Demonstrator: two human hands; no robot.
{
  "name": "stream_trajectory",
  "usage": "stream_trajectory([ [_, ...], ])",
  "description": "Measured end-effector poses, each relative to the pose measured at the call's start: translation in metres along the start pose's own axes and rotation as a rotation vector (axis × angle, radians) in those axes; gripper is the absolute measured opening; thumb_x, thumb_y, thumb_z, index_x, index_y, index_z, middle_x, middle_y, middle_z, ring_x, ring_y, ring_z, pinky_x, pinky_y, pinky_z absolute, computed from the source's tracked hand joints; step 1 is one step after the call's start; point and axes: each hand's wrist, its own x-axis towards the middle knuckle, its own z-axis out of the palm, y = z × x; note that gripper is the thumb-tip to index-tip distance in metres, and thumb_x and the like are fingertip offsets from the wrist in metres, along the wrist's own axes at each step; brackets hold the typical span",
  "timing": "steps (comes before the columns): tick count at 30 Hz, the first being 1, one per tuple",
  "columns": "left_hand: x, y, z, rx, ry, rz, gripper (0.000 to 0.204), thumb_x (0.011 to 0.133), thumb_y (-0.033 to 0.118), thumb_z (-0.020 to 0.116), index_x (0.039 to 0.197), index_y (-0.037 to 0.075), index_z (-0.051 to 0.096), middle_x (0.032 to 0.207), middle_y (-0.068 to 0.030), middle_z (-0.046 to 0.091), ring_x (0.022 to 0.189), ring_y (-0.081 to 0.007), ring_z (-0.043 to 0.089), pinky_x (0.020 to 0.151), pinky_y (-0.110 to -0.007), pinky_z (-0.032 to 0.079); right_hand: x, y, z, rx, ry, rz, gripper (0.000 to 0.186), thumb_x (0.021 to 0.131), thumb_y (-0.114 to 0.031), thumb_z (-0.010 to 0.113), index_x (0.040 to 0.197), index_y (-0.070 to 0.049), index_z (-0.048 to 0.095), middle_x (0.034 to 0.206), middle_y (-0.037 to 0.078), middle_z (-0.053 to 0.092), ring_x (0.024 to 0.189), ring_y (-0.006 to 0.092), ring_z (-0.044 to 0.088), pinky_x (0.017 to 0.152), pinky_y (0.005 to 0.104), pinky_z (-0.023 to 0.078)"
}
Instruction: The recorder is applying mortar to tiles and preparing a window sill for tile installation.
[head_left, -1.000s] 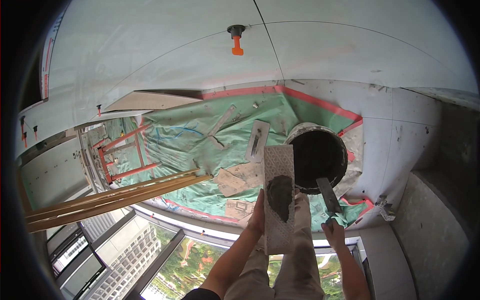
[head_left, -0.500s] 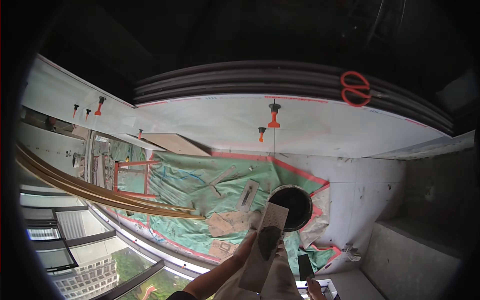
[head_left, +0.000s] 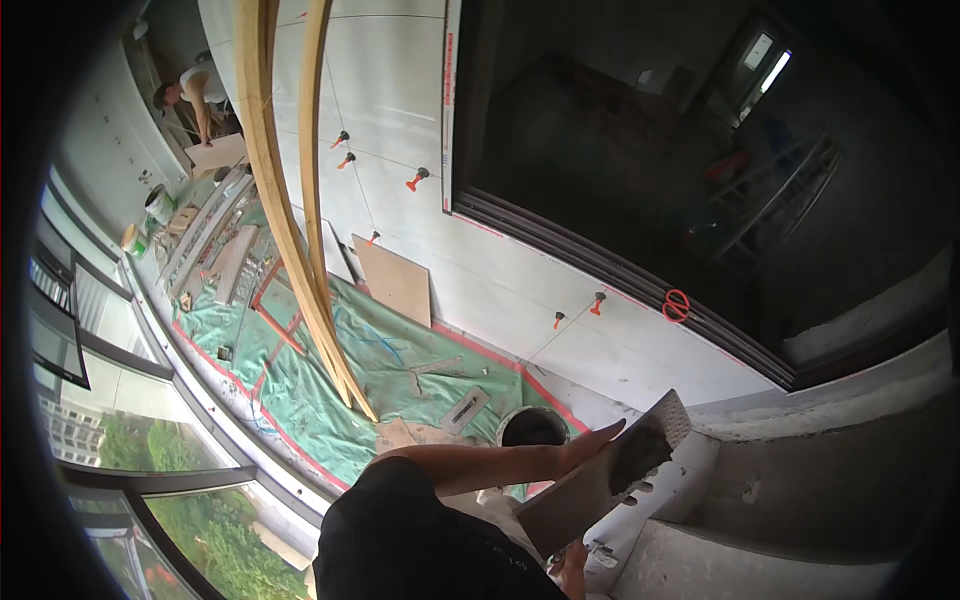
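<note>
My left hand (head_left: 590,447) grips a long, narrow tile strip (head_left: 560,520) by its edge, thumb on the near side and fingertips showing along the opposite edge. Grey mortar (head_left: 640,460) lies in a patch toward the strip's upper, textured end. The strip is tilted, its upper end pointing up and right. Low in the picture, my right hand (head_left: 572,572) is closed close to the strip's lower end; the trowel blade in it is hidden from sight here. Beyond my left forearm stands a dark bucket (head_left: 533,428), partly covered. A flat trowel (head_left: 465,410) lies on the green sheet.
Long wooden strips (head_left: 270,150) rise at the left over the green sheet (head_left: 300,375). Orange tile levelers (head_left: 418,180) stick out of the white wall, and red-handled scissors (head_left: 677,305) lie by the window frame. A board (head_left: 393,278) leans there. Another person (head_left: 200,95) bends at the far left.
The view has swung left and tilted, bringing the other person in. My left hand has moved the tile strip right, away from over the bucket. The dark trowel blade has gone out of sight.
</note>
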Motion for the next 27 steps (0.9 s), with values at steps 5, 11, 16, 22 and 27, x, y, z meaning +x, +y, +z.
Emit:
stream_trajectory([
  [5,0.007,-0.046,0.03,-0.043,0.096,0.289,0.077,0.114,0.067,0.049,0.171,0.015,0.046,0.168,-0.0115,0.057,0.147,-0.0394,0.06,0.126,-0.07,0.04,-0.039,-0.004,0.025,-0.199,0.059,-0.303,0.063,0.108,-0.071,0.06,0.087,-0.012,0.059,0.059,0.001,0.047,0.042,0.0195,0.05,0.038,0.0371,0.038],
  [11,-0.046,-0.074,0.01,-0.1,0.099,0.428,0.062,0.115,0.055,0.054,0.162,0.015,0.057,0.154,-0.0121,0.069,0.137,-0.039,0.067,0.126,-0.069,0.04,-0.047,0.0,0.013,-0.155,0.109,-0.244,0.076,0.11,-0.074,0.056,0.082,-0.004,0.069,0.058,0.002,0.056,0.044,0.0158,0.051,0.04,0.0353,0.038],
  [16,-0.056,-0.092,0.01,0.069,0.221,0.539,0.063,0.113,0.056,0.055,0.16,0.014,0.059,0.159,-0.0099,0.066,0.145,-0.0283,0.063,0.126,-0.059,0.043,-0.018,0.011,-0.012,-0.071,0.076,-0.405,0.073,0.113,-0.07,0.053,0.083,-0.004,0.064,0.057,0.004,0.057,0.041,0.0167,0.051,0.037,0.0372,0.04],
  [22,-0.07,-0.116,0.016,0.093,-0.032,0.644,0.066,0.117,0.051,0.045,0.168,0.011,0.05,0.17,-0.014,0.055,0.158,-0.036,0.05,0.134,-0.062,0.032,-0.03,0.021,-0.027,-0.372,-0.114,-0.567,0.042,0.109,-0.055,0.066,0.115,-0.014,0.07,0.083,0.01,0.071,0.071,0.0217,0.067,0.066,0.0426,0.055],
  [27,-0.079,-0.162,0.034,0.172,0.093,0.602,0.069,0.118,0.05,0.041,0.172,0.007,0.044,0.175,-0.0187,0.048,0.162,-0.0464,0.042,0.136,-0.064,0.027,-0.003,0.002,-0.031,-0.333,-0.135,-0.477,0.039,0.116,-0.049,0.058,0.112,-0.014,0.073,0.074,-0.002,0.061,0.056,0.0139,0.054,0.048,0.0348,0.045],
])
